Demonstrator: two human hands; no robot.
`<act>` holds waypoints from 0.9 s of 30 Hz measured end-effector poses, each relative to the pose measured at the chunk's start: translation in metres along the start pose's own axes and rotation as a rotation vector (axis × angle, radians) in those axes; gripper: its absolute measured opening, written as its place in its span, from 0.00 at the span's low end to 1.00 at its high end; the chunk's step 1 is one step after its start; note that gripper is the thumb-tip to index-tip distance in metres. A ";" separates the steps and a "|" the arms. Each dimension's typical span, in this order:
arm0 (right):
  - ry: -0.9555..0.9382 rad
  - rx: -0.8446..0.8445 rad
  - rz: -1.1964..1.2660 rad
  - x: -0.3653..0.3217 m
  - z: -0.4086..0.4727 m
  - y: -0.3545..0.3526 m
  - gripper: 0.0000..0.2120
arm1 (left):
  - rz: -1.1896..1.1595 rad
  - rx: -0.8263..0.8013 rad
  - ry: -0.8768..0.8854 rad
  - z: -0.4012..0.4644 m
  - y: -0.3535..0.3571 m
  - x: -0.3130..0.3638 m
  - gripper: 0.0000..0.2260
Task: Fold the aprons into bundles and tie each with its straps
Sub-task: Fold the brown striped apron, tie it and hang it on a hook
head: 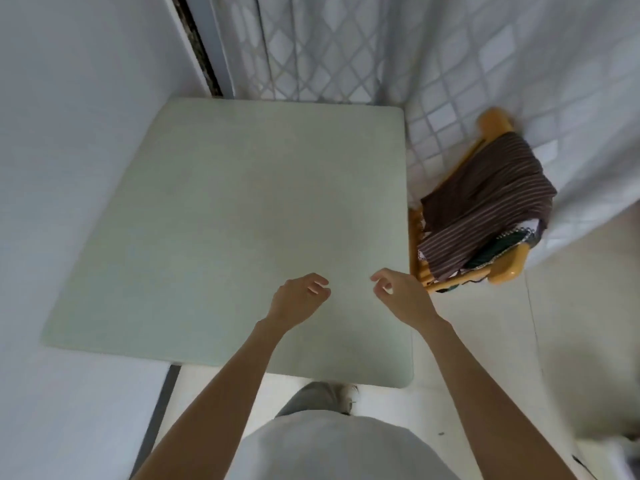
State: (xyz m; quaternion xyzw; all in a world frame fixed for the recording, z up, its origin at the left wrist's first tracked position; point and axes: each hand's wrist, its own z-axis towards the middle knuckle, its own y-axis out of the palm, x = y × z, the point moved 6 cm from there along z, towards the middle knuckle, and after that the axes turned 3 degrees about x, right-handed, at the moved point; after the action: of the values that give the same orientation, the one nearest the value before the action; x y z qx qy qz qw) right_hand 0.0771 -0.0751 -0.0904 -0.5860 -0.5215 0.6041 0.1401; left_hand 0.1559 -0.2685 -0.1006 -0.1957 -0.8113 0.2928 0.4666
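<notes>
While left hand (298, 299) loose | right hand (403, 294) loose | aprons (485, 202) on chair (512, 265)

The pale green square tabletop (221, 216) lies bare, open to a hand from its near edge. A white wall (69, 133) closes its left side and a diamond-tiled wall (329, 46) its far side. Just beside its right edge, a yellow wooden chair (498, 121) draped with brown striped aprons (485, 199) narrows the passage.

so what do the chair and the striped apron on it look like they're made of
The chair looks like varnished wood: honey-yellow, rounded rails with a glossy shine. The striped apron looks like thin woven cloth, matte brown with pale pinstripes, draping in soft folds; probably cotton or a blend, but the blur leaves that open.
</notes>
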 end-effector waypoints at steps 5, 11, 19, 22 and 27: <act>0.358 0.206 0.123 0.063 -0.036 -0.016 0.09 | 0.044 -0.072 -0.009 0.027 0.046 0.025 0.08; 0.408 0.532 0.104 0.108 -0.057 -0.088 0.07 | 0.260 -0.225 0.200 0.062 0.091 0.103 0.11; 0.135 0.613 -0.006 0.202 0.010 -0.212 0.12 | 0.035 -0.116 0.447 0.138 0.160 0.259 0.23; 0.053 0.442 -0.100 0.243 0.053 -0.230 0.22 | -0.045 -0.120 0.411 0.165 0.188 0.297 0.30; 0.040 0.094 0.199 0.282 0.100 -0.235 0.43 | -0.037 -0.297 0.380 0.187 0.223 0.329 0.43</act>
State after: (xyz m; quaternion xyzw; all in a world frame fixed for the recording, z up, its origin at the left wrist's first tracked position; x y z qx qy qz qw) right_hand -0.1892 0.1965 -0.0849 -0.6397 -0.4289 0.6270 0.1169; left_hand -0.1584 0.0388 -0.1092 -0.2988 -0.7465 0.1196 0.5824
